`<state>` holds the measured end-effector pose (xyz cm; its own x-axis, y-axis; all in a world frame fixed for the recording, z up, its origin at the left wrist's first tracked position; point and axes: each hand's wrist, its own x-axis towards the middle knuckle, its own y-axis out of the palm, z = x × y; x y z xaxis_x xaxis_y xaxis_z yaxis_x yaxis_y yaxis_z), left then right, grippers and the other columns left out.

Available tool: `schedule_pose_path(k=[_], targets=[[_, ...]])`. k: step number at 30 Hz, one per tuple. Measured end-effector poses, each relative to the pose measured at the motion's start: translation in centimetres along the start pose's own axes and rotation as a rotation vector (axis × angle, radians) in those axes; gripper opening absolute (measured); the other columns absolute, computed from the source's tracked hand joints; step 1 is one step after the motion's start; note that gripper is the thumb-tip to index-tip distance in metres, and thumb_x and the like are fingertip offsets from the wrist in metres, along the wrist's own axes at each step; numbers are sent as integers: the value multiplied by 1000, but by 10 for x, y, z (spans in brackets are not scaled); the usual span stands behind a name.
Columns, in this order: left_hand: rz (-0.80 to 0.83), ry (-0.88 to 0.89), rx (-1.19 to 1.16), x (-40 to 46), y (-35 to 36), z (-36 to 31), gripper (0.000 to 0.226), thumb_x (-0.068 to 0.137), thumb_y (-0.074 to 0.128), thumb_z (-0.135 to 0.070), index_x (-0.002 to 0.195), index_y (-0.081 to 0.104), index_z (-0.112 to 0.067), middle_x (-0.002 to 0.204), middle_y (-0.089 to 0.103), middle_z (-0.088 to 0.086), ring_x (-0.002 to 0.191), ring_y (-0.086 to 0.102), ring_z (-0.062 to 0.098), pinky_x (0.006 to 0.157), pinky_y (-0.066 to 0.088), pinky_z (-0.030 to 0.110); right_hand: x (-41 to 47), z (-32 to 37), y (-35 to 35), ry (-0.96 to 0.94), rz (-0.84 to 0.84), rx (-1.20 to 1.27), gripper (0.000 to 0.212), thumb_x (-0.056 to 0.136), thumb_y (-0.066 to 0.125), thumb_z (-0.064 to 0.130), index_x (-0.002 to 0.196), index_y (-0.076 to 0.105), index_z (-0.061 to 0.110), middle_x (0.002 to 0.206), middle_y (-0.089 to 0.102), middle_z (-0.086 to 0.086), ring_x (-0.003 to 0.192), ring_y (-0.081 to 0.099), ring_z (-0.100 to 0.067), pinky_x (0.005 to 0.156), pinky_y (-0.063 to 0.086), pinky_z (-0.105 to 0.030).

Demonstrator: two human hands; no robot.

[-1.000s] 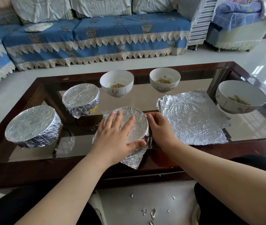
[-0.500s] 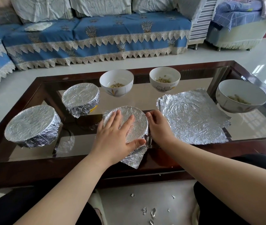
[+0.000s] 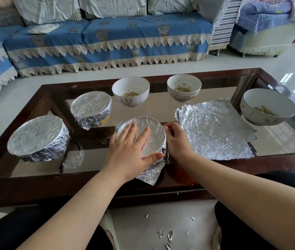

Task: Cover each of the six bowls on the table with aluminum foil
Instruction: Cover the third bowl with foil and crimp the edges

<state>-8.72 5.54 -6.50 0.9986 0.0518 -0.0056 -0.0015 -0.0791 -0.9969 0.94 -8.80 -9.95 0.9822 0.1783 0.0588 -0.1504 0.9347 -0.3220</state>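
Left hand [image 3: 130,150] flat, fingers straight, pressing foil [image 3: 149,139] on third bowl; right hand [image 3: 176,141] fingers curled, pinching rim edge. Best crimp downward, work around, tuck loose front flap.

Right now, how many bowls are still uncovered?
3. One white bowl at the table's far edge, centre-left; a second bowl to its right; a larger bowl at the table's right end beside the loose foil sheets. None looks hidden.

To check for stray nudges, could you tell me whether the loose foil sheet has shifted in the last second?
No. The foil sheet keeps its place, with its near edge along the table frame.
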Motion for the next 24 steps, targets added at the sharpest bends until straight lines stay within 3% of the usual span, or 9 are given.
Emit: schedule_pose_path(k=[4,6,10,15,18,21,24], targets=[[-2,-1,-2,0,-1,-1,114,60,-14,-95,158,3,-39,167,-2,7,154,-5,17,122,9,49,-3,0,1,2,-2,4,16,102,45,24,100,56,12,75,53,4,63,44,-5,56,36,-14],[5,-5,-5,0,-2,-1,112,61,-9,-94,158,4,-39,167,-2,6,154,-4,17,122,8,49,-7,1,1,-6,-12,55,20,103,42,23,105,56,9,83,57,4,70,49,-2,60,38,-10],[35,-19,-2,0,-4,-2,110,61,-8,-93,157,-1,-40,167,-6,5,153,-8,18,123,5,49,-12,-1,2,-65,-42,72,24,104,37,26,109,54,11,91,61,6,85,57,-9,79,44,-30],[146,-49,-15,-1,-13,-5,99,66,-12,-91,153,-14,-45,166,-17,0,152,-18,20,121,-4,57,-11,-4,0,-92,-2,41,27,104,36,31,111,59,20,98,65,8,96,62,-12,88,49,-37],[200,-62,38,-1,-25,-7,80,79,-8,-78,153,-15,-47,164,-22,-2,150,-24,25,118,-9,60,-8,-4,-1,-69,-1,68,28,104,35,30,110,60,17,102,67,5,100,62,-11,89,48,-33],[103,24,74,5,-33,-8,57,97,-3,-63,152,-12,-51,164,-22,-5,150,-23,26,119,-11,58,-2,1,-4,-53,-25,143,25,104,36,24,108,59,15,100,67,6,96,63,-3,87,48,-24],[48,140,5,23,-34,-9,52,100,8,-61,150,-5,-58,163,-21,-13,150,-23,24,119,-11,58,0,5,-10,-75,-11,182,21,104,37,21,104,58,15,94,67,2,77,61,3,71,48,-15]])
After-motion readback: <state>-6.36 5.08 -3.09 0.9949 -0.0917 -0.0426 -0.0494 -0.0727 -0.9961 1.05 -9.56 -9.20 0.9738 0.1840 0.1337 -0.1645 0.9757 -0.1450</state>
